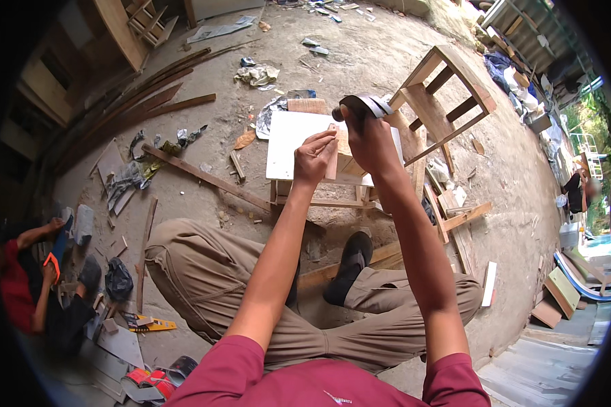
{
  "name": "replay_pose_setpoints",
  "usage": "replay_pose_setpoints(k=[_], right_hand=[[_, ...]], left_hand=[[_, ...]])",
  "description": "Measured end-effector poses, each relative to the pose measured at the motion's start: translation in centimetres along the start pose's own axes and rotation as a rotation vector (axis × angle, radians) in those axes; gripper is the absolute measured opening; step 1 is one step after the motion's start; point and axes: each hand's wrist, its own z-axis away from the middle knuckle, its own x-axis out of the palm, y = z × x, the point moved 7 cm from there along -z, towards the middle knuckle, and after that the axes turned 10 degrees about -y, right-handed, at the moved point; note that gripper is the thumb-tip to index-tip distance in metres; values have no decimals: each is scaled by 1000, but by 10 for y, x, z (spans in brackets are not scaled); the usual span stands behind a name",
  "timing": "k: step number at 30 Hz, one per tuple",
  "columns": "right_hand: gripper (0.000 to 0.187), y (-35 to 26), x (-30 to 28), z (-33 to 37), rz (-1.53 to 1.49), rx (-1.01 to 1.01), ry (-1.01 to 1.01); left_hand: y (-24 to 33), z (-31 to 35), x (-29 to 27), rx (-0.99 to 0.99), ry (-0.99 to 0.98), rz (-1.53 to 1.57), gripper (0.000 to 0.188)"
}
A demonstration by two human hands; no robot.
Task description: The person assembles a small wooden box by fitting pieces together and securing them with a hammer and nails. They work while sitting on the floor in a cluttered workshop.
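Note:
My right hand (368, 139) is closed round a hammer (371, 104), its dark round face to the left and pale claws to the right. Most of the handle is hidden by the hand. Just left of it, my left hand (312, 157) has its fingers pinched against a narrow strip of wood (332, 163), standing over a low work stool with a white top (285, 139). Whether a nail sits between those fingertips is too small to tell. A wooden block (307, 105) lies at the stool's far edge.
A small wooden chair frame (448, 102) stands right of the stool. Long boards (207, 178) and scraps litter the ground. At left, another person holds an orange-handled saw (53, 266), near a yellow tool (153, 324). Another person (577, 190) is far right.

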Motion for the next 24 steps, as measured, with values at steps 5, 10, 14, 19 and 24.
replay_pose_setpoints(k=[5, 10, 14, 19, 24], right_hand=[[15, -3, 1, -3, 65, -3, -87], [14, 7, 10, 6, 118, -93, -45], [18, 2, -7, 5, -4, 44, -27], [30, 12, -15, 17, 16, 293, -54], [33, 35, 1, 24, -71, 189, 12]], left_hand=[[2, -2, -3, 11, 15, -26, 19], [-1, 0, 0, -5, 2, -27, 18], [7, -5, 1, -23, -10, -26, 19], [16, -4, 4, 21, -154, -344, 70], [-21, -3, 16, -358, -289, -372, 112]])
